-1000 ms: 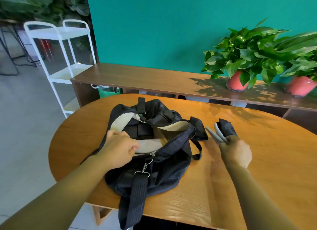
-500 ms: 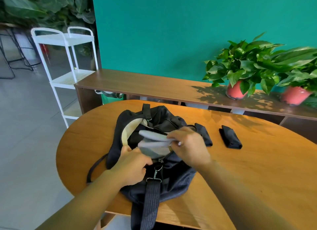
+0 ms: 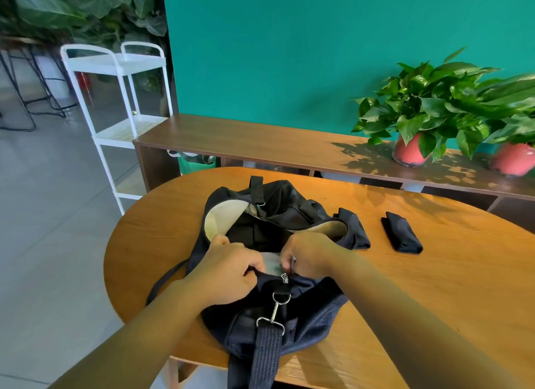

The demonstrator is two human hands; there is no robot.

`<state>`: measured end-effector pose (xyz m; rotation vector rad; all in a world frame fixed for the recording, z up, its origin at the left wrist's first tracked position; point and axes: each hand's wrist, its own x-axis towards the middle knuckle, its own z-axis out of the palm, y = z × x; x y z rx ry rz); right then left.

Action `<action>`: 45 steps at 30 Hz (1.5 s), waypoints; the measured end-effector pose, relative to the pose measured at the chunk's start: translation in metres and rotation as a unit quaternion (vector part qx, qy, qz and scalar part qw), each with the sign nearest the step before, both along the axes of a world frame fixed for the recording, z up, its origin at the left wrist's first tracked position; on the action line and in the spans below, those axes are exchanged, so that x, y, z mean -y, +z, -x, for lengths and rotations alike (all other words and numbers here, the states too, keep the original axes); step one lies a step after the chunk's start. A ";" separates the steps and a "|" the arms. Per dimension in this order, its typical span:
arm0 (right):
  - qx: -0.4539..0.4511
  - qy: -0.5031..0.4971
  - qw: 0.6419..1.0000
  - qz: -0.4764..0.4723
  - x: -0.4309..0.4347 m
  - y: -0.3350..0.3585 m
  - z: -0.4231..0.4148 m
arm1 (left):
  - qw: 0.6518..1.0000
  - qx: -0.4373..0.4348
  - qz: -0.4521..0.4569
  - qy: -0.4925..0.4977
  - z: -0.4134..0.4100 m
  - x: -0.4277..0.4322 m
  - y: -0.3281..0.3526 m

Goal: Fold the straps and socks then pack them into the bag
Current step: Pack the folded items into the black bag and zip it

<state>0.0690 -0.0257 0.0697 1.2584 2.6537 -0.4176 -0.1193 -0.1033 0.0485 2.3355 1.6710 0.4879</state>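
Observation:
A dark duffel bag [image 3: 289, 214] lies unzipped on the round wooden table [image 3: 434, 272], its pale lining showing. My left hand [image 3: 228, 268] grips the near rim of the bag's opening. My right hand [image 3: 307, 254] is inside the opening, its fingers curled on the grey folded socks [image 3: 272, 265], which show only as a small pale patch between both hands. A folded black piece [image 3: 402, 236] lies on the table to the right of the bag. The bag's shoulder strap [image 3: 267, 351] hangs over the near table edge from a metal clip.
A long wooden bench [image 3: 260, 141] runs behind the table with two potted plants [image 3: 428, 107] at its right end. A white metal shelf cart [image 3: 115, 99] stands at the left by the green wall. The table's near edge is just under my forearms.
My right hand picked the grey socks up from beside the black piece, carried them left over the bag and has pushed them down into the opening. My left hand kept hold of the rim.

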 end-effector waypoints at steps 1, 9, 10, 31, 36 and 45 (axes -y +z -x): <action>0.005 -0.001 1.000 0.009 0.001 -0.002 0.000 | 1.000 -0.005 0.009 0.000 -0.001 0.001 0.000; 0.019 -0.007 0.999 0.031 0.022 0.007 -0.006 | 0.997 -0.033 0.029 0.067 -0.005 -0.021 -0.005; 0.016 -0.012 0.999 0.035 0.025 0.008 -0.009 | 0.994 -0.075 0.041 0.069 -0.009 -0.025 -0.004; 0.037 -0.215 0.963 0.157 -0.001 0.007 -0.013 | 0.913 -0.113 0.383 0.082 -0.023 -0.048 0.020; 0.102 -0.187 0.972 0.103 0.005 -0.004 -0.013 | 0.910 -0.161 0.374 0.074 -0.034 -0.047 0.008; 0.056 -0.171 0.982 -0.050 0.020 0.005 -0.014 | 0.941 -0.274 0.180 0.084 -0.031 -0.043 0.017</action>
